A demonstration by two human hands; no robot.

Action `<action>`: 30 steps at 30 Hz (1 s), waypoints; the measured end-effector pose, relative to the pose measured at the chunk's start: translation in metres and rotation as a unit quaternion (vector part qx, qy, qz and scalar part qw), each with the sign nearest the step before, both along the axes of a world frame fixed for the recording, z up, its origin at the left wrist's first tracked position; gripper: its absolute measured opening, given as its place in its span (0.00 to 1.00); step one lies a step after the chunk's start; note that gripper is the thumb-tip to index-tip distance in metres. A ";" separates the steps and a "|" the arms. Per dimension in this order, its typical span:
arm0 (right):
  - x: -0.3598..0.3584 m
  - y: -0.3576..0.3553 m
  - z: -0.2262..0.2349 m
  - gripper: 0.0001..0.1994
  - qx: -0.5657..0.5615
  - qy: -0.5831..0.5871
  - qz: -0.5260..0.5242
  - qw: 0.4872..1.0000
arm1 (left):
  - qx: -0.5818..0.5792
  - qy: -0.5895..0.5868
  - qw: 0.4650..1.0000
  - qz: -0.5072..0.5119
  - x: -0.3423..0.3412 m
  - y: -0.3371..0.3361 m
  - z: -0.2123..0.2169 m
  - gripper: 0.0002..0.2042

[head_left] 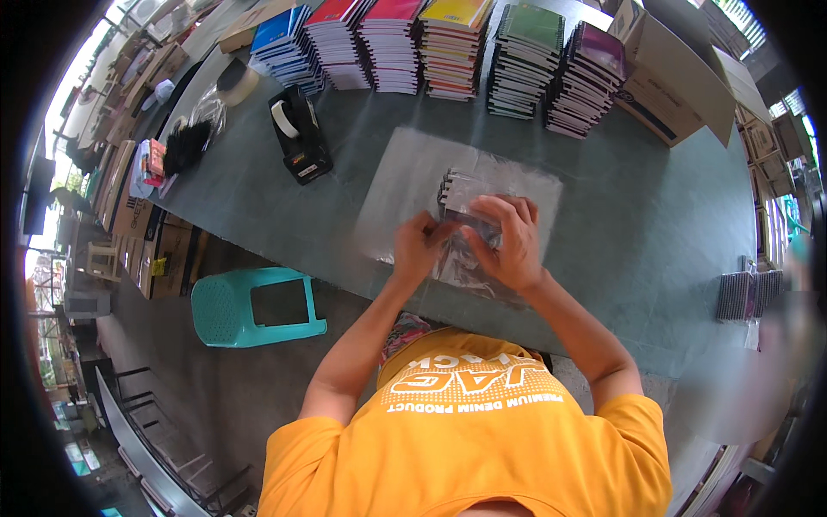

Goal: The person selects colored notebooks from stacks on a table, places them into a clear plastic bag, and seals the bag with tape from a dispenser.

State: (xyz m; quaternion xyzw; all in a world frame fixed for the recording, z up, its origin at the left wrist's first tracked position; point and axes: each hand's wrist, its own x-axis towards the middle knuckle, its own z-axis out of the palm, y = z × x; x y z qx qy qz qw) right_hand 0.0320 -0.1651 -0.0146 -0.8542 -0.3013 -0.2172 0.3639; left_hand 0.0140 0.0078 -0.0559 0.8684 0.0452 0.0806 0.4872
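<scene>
Bundle: a small stack of spiral notebooks [458, 191] inside a clear plastic bag [465, 258], lying near my edge of the grey table [655, 233], on top of a pile of flat clear bags [405, 185].
My left hand [416, 248]: fingers curled and pinching the bag's film at the bundle's left side.
My right hand [511, 241]: laid over the bundle, fingers bent and pressed together on the plastic, thumb tucked under toward my left hand.
Tape dispenser [299, 136]: black, well apart to the upper left of the bags.
Notebook stacks [448, 47]: rows along the far edge, covers blue, red, yellow, green and purple.
Cardboard box [676, 82]: open, at the far right beside the last stack.
Wrapped bundles [748, 295]: at the right table edge, blurred.
Stool [257, 306]: teal plastic, on the floor to my left.
</scene>
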 end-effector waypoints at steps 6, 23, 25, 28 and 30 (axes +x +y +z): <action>0.048 0.008 0.040 0.21 -0.111 0.164 -0.107 0.974 | -0.080 0.073 0.992 -0.062 0.007 0.031 0.003 0.12; -0.104 -0.182 0.029 0.42 -0.098 0.378 -0.490 0.779 | -0.057 -0.207 0.727 -0.652 -0.045 -0.168 0.053 0.25; -0.121 -0.205 0.003 0.49 -0.180 0.395 -0.517 0.738 | -0.050 -0.185 0.688 -0.700 -0.058 -0.184 0.038 0.20; -0.120 -0.250 -0.003 0.55 -0.122 0.430 -0.512 0.733 | -0.032 -0.144 0.690 -0.709 -0.058 -0.207 0.001 0.17; -0.114 -0.308 -0.003 0.54 -0.125 0.422 -0.526 0.728 | -0.030 -0.098 0.698 -0.709 -0.057 -0.231 0.001 0.15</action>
